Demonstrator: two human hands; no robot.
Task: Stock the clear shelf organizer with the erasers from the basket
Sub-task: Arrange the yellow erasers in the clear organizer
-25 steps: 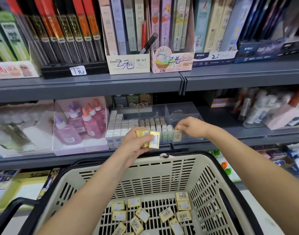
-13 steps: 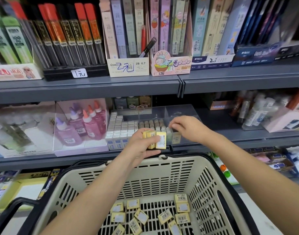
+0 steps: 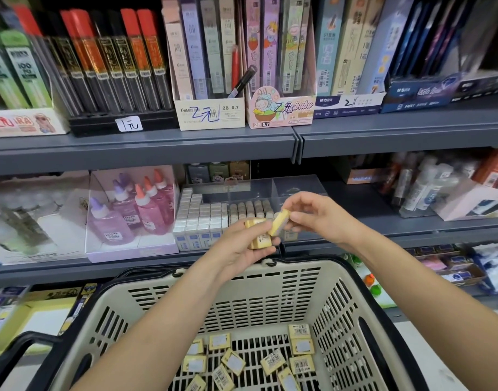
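basket: closest thing on my feed, the cream basket [image 3: 298, 270] with a black handle fills the bottom of the view. Its far rim is up near the shelf [image 3: 73, 270].

loose erasers: a bunch of yellow loose erasers [image 3: 272, 361] are scattered flat on the basket floor, most showing barcode labels. They lie at all angles, and a few are touching.

left hand: my left hand [image 3: 239, 246] is up over the far rim with the palm turned in. Its fingers are curled around a small stack [image 3: 260, 239] of yellow erasers, thumb on top.

right hand: the right hand [image 3: 318, 218] is just right of the left and a bit higher. It's pinching one eraser [image 3: 280, 221] between thumb and fingertips. The eraser is tilted, with its low end right at the stack. Can't tell if they're touching or only just beside each other.

organizer: the clear organizer [image 3: 298, 187] sits on the shelf straight behind both hands. The left compartment has tidy rows of white erasers [image 3: 202, 218], and next to those are standing rows of beige erasers [image 3: 250, 207]. The hands cover the front right part, so I can't see what's there.

glue bottles: a box of pink and purple glue bottles [image 3: 140, 210] sits left of the organizer on the same shelf.

top shelf: the top shelf [image 3: 157, 148] carries black and red lead boxes [image 3: 115, 60] on the left. Pastel pencil boxes [image 3: 211, 114] stand in the middle, with handwritten price marks.
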